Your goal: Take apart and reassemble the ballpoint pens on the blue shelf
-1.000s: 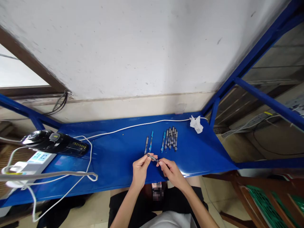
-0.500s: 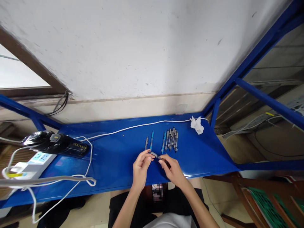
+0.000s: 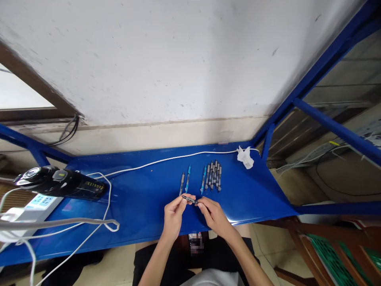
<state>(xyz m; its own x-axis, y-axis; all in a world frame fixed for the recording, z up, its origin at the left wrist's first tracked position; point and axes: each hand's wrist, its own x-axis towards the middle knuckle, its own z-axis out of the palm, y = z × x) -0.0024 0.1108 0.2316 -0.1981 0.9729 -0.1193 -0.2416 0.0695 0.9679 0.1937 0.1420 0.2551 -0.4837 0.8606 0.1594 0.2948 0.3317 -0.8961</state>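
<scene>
On the tabletop (image 3: 137, 206), from the left, a flask (image 3: 74, 183) lies on its side against a strip (image 3: 40, 202), seemingly parked there out of the hands' reach. The left hand (image 3: 173, 216) has its fingers clamped on one end of a pen (image 3: 189, 200) above the front of the tabletop; the right hand (image 3: 213, 214) pinches the other end, presumably because two grips steady so thin a barrel. Beyond them a cluster of pens (image 3: 213, 174) lies roughly parallel, perhaps for tidiness, then a tissue (image 3: 245, 157). As for what is hidden: the strip is cut off, the left hand covers a grey pen's (image 3: 182, 182) near end, and the right fingers mask the held pen's tip.
</scene>
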